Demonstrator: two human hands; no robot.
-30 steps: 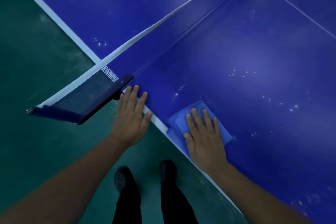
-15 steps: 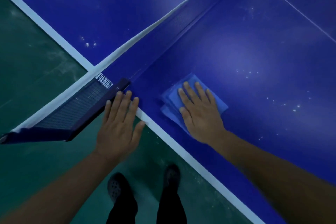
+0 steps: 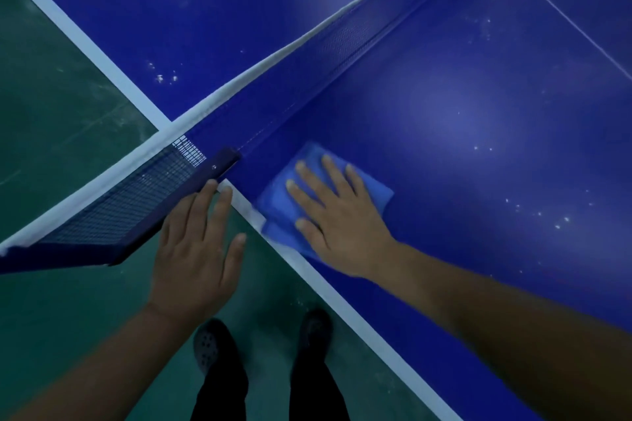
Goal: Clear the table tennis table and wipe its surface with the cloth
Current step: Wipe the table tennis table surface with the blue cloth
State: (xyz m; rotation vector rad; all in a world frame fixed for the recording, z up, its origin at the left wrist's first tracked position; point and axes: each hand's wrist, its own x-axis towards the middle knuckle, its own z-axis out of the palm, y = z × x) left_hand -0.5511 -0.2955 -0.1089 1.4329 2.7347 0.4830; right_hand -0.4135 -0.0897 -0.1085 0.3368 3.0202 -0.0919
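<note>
A folded light-blue cloth [image 3: 379, 193] lies flat on the dark blue table tennis table [image 3: 478, 120], close to its white side line and just right of the net. My right hand [image 3: 333, 215] presses on the cloth with straight, spread fingers. My left hand [image 3: 198, 243] is flat with fingers straight; its fingertips touch the table's white edge beside the net clamp [image 3: 219, 166].
The net [image 3: 307, 48] with its white top band runs diagonally from lower left to upper right, and its bracket [image 3: 113, 212] juts out past the table's side over the green floor [image 3: 61, 106]. White specks dot the table. My two dark shoes [image 3: 212, 345] stand below.
My right hand has slid the cloth from the table's edge up and left toward the net. My left hand has stayed at the edge by the net clamp.
</note>
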